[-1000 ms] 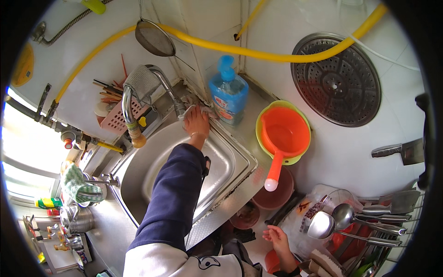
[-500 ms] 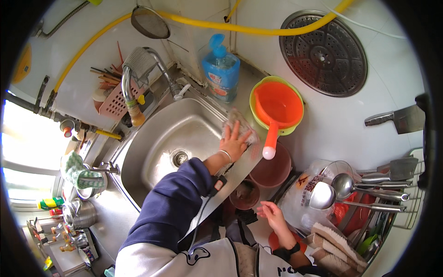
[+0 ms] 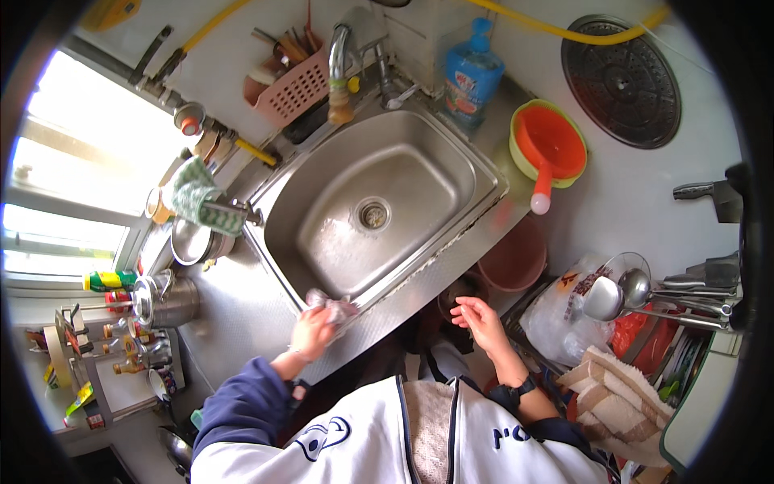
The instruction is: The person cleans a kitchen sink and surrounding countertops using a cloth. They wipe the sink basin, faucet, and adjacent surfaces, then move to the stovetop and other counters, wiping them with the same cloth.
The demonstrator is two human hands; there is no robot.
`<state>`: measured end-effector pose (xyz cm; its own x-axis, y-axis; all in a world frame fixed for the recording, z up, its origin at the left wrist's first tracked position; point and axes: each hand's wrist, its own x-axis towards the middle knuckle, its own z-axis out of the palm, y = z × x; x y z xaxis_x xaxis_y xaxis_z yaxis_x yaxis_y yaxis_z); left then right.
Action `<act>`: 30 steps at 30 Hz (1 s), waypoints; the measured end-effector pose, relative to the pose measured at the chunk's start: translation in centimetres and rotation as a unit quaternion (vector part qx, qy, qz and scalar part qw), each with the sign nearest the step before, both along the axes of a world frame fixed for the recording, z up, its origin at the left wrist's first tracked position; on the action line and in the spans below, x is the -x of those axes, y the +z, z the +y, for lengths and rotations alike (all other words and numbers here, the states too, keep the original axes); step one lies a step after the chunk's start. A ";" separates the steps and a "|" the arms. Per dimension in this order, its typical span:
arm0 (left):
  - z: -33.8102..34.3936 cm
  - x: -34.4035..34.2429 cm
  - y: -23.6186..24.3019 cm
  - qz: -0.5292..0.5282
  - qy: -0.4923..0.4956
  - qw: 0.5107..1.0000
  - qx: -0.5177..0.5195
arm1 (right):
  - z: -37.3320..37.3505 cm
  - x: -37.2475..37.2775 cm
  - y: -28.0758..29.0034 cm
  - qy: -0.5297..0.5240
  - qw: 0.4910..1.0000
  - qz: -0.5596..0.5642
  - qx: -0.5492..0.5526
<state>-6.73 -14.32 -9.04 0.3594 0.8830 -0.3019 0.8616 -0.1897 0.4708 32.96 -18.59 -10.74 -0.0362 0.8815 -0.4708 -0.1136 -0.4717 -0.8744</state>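
My left hand [image 3: 313, 331] grips a pale pinkish-grey cloth [image 3: 332, 308] on the near rim of the stainless steel sink [image 3: 403, 185]. My right hand [image 3: 484, 321] hangs in front of the counter edge, fingers loosely curved and apart, holding nothing. The faucet [image 3: 339, 81] rises at the sink's back, with a lever handle beside it. A blue pump bottle [image 3: 472, 81] stands behind the sink's right corner, and an orange dipper [image 3: 552, 139] rests in a yellow-green colander to the right.
Left are steel pots [image 3: 165, 300], a green checked cloth [image 3: 193, 198] and a seasoning rack. A pink utensil basket [image 3: 292, 93] sits behind the sink. Right are a pink basin [image 3: 512, 254], plastic bags [image 3: 556, 323], ladles [image 3: 634, 286], folded towels [image 3: 613, 395] and a cleaver [image 3: 721, 198].
My left hand and cloth have moved from the back corner along the right rim to the near left rim. My view has shifted; my right hand is still low in front.
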 end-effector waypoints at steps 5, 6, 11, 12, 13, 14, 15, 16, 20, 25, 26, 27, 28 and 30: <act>-4.5 8.0 2.5 0.094 -0.267 0.958 -0.052 | -0.6 2.0 0.3 0.017 1.000 -0.020 0.003; -5.6 7.3 2.1 0.130 -0.324 0.935 -0.065 | -0.8 2.2 0.3 0.016 1.000 -0.026 0.006; -3.1 -2.9 -1.7 0.166 -0.383 0.898 -0.139 | -1.6 2.8 0.8 -0.004 0.999 -0.035 0.019; -1.7 -5.9 -2.4 0.147 -0.385 0.894 -0.173 | -1.6 2.9 1.0 -0.007 0.999 -0.040 0.030; -0.1 -8.8 -2.9 0.119 -0.379 0.899 -0.185 | -1.4 3.0 1.3 -0.011 0.999 -0.042 0.020; 1.3 -11.6 -3.3 0.081 -0.345 0.904 -0.240 | -1.1 3.1 1.6 -0.014 0.999 -0.044 0.018; 2.8 -13.3 -3.7 0.027 -0.327 0.913 -0.242 | -0.7 3.2 1.9 -0.009 0.999 -0.042 0.025; 3.7 -14.4 -4.0 0.044 -0.300 0.911 -0.278 | -0.1 3.2 2.3 -0.012 0.999 -0.046 0.009; 3.0 -8.3 -3.4 0.080 -0.274 0.937 -0.203 | 2.7 3.2 3.4 -0.016 0.998 -0.055 -0.022; -1.0 5.9 -1.0 0.187 -0.184 0.960 -0.101 | 7.6 4.7 3.4 0.063 0.997 -0.027 -0.017; -0.4 7.6 -1.0 0.167 -0.120 0.975 -0.080 | 9.2 5.1 3.1 0.085 0.996 -0.031 -0.022; 0.6 8.3 -1.5 0.187 -0.040 0.979 -0.069 | 11.2 5.7 2.7 0.110 0.992 -0.039 -0.051; 2.0 8.7 -2.0 0.187 0.018 0.975 -0.119 | 13.5 6.4 2.1 0.135 0.987 -0.044 -0.076; 5.8 8.2 -3.8 0.180 0.138 0.958 -0.173 | 18.7 8.3 0.3 0.190 0.972 -0.079 -0.111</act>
<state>-14.96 -8.50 -12.80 0.0250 0.9991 -0.0340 0.9963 -0.0221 0.0828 24.69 0.09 -10.46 -0.3224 0.8990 -0.2964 0.1758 -0.2508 -0.9519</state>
